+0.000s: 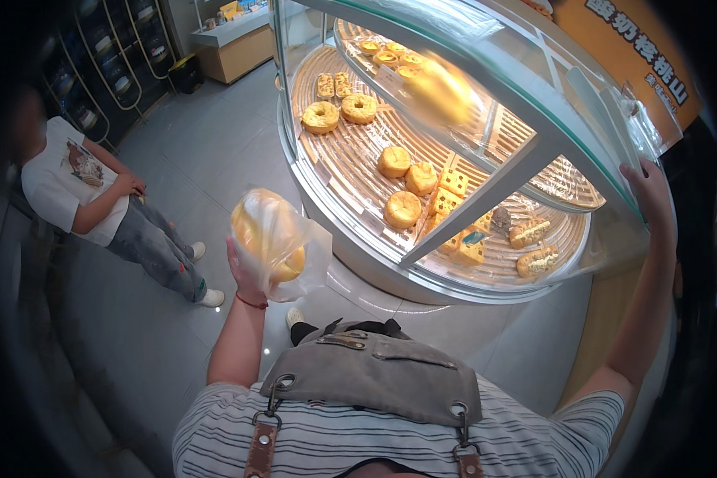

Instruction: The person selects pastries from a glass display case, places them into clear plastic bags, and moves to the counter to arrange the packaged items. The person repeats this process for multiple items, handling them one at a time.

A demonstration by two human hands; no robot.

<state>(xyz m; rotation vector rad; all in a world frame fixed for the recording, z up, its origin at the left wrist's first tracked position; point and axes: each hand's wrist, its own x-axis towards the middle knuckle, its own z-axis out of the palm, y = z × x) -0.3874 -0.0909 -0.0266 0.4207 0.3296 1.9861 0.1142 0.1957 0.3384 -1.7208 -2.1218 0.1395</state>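
My left hand holds up a bread loaf in a clear plastic bag, left of the round glass display case. At the far right, my right hand is raised at the lower end of long pale flat pieces, perhaps tongs or a panel, by the glass edge; its grip is unclear. Inside the case, ring-shaped breads, round buns, square pastries and cream-filled rolls lie on the lower ribbed tier. Egg tarts sit on the upper tier.
A person in a white T-shirt stands at the left, hands together. Behind are dark shelves and a low counter with small packets. An orange sign with writing rises at the upper right. The case's slanted frame bar crosses its front.
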